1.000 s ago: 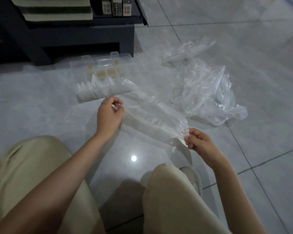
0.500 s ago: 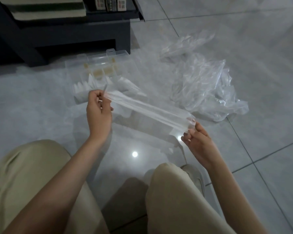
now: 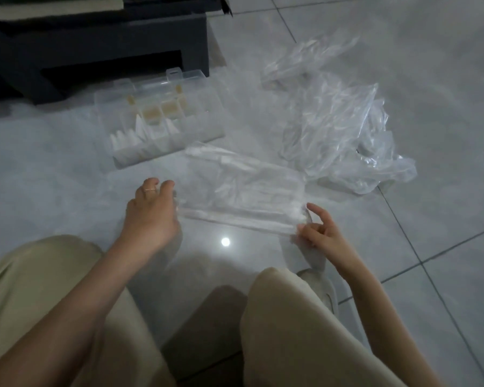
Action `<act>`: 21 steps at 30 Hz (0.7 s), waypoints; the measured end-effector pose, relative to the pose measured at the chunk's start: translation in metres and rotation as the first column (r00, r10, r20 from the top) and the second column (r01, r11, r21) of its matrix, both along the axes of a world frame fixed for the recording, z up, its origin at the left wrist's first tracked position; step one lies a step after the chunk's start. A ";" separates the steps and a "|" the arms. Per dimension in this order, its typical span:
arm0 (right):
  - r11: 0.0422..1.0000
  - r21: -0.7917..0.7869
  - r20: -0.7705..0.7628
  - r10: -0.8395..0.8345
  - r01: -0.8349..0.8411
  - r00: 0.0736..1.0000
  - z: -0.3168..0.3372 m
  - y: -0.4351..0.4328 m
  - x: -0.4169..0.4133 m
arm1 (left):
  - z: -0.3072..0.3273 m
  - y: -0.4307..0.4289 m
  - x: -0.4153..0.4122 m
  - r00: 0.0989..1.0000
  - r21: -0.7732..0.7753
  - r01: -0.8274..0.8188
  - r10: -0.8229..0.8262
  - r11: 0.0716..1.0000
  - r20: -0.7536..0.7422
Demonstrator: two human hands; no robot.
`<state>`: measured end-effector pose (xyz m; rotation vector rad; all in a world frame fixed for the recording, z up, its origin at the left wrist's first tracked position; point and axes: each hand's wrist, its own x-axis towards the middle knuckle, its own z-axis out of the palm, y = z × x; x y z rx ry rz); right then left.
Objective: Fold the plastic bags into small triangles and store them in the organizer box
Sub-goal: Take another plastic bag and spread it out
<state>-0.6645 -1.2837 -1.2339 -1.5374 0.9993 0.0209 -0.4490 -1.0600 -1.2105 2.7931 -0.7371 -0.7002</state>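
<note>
Clear bag [image 3: 243,196], R hand [image 3: 319,233] pinching right end, L hand [image 3: 151,213] curled at left end (grip unclear), box [image 3: 168,155] behind.

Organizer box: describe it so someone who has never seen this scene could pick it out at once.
Find the dark furniture at top left; on the floor tiles just before it lies the organizer box. Unlike the loose bags to its right and the folded bag nearer the camera, it is rigid, clear, with compartments holding white folded triangles.
</note>
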 end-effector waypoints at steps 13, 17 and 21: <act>0.349 -0.841 -0.271 0.390 -0.414 0.880 -0.056 -0.009 0.043 | -0.082 -0.114 -0.069 0.776 -0.112 0.612 -0.566 0.783 0.279; 0.281 -0.748 -0.476 0.405 -0.601 0.781 -0.070 -0.020 0.034 | -0.095 -0.094 -0.052 0.791 -0.059 0.569 -0.526 0.820 0.313; 0.300 -0.707 -0.519 0.396 -0.641 0.758 -0.068 -0.030 0.020 | -0.097 -0.040 -0.037 0.875 -0.025 0.402 -0.376 0.915 0.307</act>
